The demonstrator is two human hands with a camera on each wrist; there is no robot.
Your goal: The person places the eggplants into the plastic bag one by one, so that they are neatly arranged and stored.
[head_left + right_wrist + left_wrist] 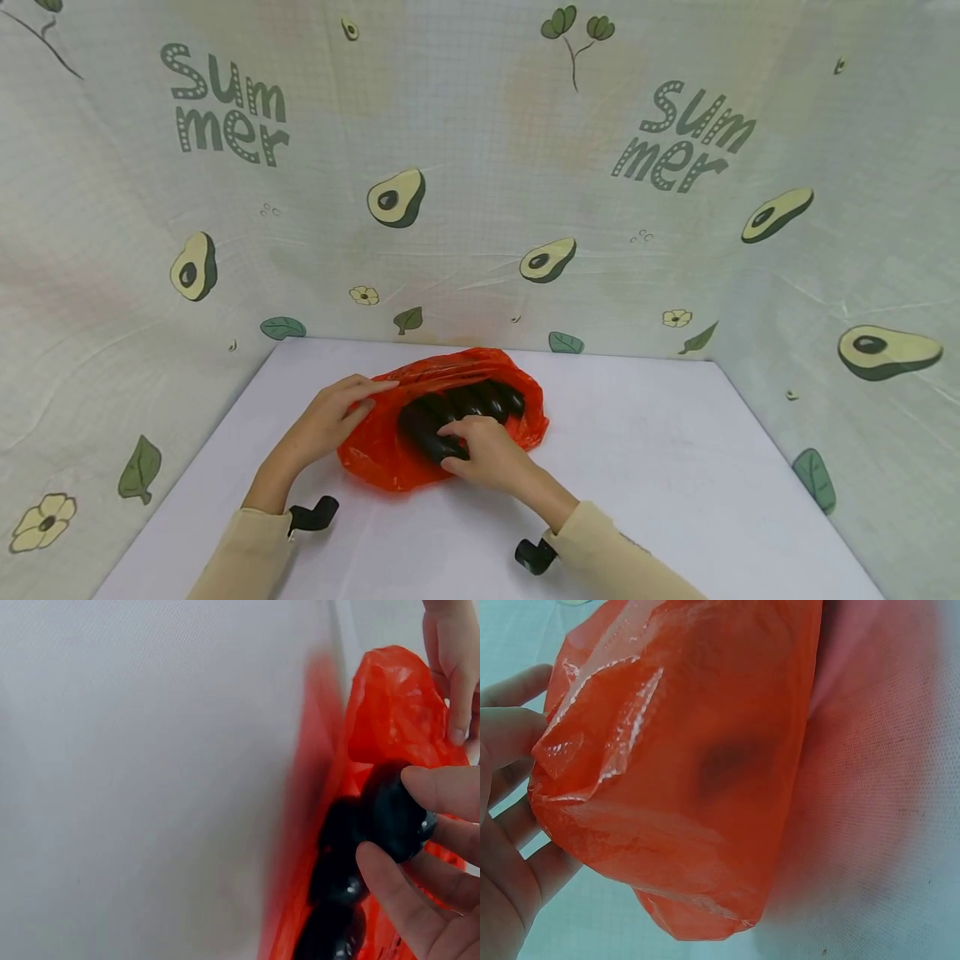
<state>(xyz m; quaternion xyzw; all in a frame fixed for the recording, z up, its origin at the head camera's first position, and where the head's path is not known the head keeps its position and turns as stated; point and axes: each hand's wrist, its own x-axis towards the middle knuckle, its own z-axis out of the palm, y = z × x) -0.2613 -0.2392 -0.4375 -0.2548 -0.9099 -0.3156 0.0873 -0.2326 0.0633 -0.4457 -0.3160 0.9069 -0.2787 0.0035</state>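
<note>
A red plastic bag (378,462) lies on its side on the white table, its mouth facing the front. Several glossy black eggplants (487,402) lie side by side inside it. My left hand (330,417) holds the bag's left upper edge between thumb and fingers; in the left wrist view the thin film (667,825) hangs in front of some fingers. With thumb and fingers, my right hand (487,454) grips the rounded near end of the leftmost eggplant (390,810). Its far end is still within the bag's mouth, beside the others.
The white tabletop (637,467) extends around the bag. A printed cloth (465,108) with avocados and lettering hangs behind and at both sides. Black wrist-worn devices (315,514) sit under both forearms.
</note>
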